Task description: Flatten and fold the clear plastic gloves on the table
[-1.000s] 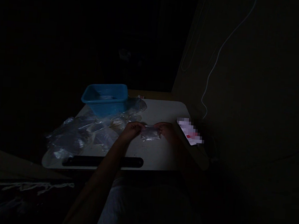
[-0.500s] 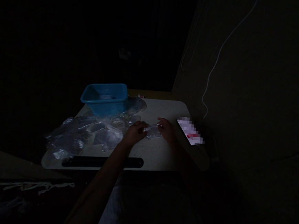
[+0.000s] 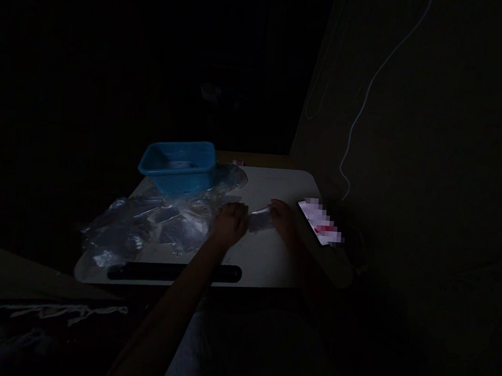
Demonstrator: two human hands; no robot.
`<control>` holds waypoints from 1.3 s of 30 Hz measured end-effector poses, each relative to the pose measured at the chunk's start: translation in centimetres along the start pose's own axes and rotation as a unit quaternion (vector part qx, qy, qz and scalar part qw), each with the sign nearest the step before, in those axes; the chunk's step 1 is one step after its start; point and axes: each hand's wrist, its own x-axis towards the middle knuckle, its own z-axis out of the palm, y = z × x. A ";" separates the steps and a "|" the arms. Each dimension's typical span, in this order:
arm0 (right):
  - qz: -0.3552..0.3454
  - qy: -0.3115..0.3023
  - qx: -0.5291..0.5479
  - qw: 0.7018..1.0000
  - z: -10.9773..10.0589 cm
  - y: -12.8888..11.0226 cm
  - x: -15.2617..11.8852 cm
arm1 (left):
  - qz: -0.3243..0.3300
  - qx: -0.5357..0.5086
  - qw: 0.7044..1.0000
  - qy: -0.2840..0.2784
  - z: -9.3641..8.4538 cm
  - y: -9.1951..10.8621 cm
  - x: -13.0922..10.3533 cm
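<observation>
A small clear plastic bag (image 3: 260,219) lies flat between my hands, low over the white table. Fingers curled and back turned up, my left hand (image 3: 231,222) is at the bag's left end; its fingertips are hard to see in the dark. My right hand (image 3: 282,217) grips the right end, thumb and fingers closed on the plastic. Left of my left hand spreads a loose heap of clear plastic bags (image 3: 183,223).
A blue plastic basin (image 3: 177,179) stands at the table's back left with something pale inside. Toward the right edge of the white table (image 3: 266,264) lies a lit phone (image 3: 321,222). A black strip (image 3: 149,271) runs along the front edge. A white cable (image 3: 364,98) hangs at right.
My left hand has rolled over so its back faces up more, at the bag's left end. My right hand has shifted slightly right with the bag.
</observation>
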 end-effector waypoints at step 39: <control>-0.210 -0.204 -0.348 0.891 -1.4 -3.5 -4.3 | 0.023 0.108 0.984 -0.139 0.0 0.8 0.0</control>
